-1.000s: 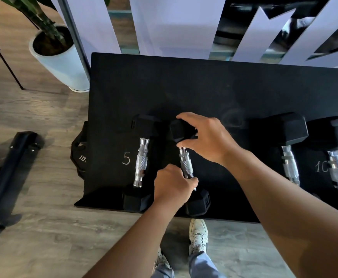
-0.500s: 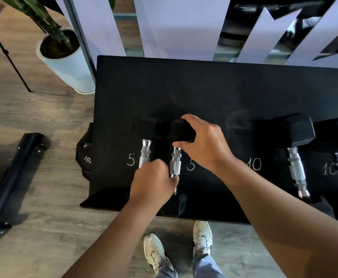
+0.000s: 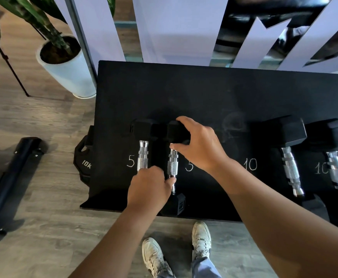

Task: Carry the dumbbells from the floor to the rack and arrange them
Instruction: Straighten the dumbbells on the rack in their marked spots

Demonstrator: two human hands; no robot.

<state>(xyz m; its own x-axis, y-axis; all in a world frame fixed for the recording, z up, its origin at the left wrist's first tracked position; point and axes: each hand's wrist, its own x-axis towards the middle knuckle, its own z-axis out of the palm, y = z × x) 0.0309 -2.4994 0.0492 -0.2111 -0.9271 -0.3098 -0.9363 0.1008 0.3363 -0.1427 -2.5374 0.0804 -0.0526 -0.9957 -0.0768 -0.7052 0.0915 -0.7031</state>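
Black small dumbbell [image 3: 173, 167] being seated on rack [image 3: 204, 93]: left hand [image 3: 149, 189] grips handle, right hand [image 3: 200, 145] grips far head; next, release.

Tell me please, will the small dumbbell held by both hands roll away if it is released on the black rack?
Probably not: the small dumbbell has flat-sided heads, which should stop rolling. It is likely dense for its size, being metal with solid heads. The knurled handle should resist slipping where the left hand grips it; the right hand holds the far head.
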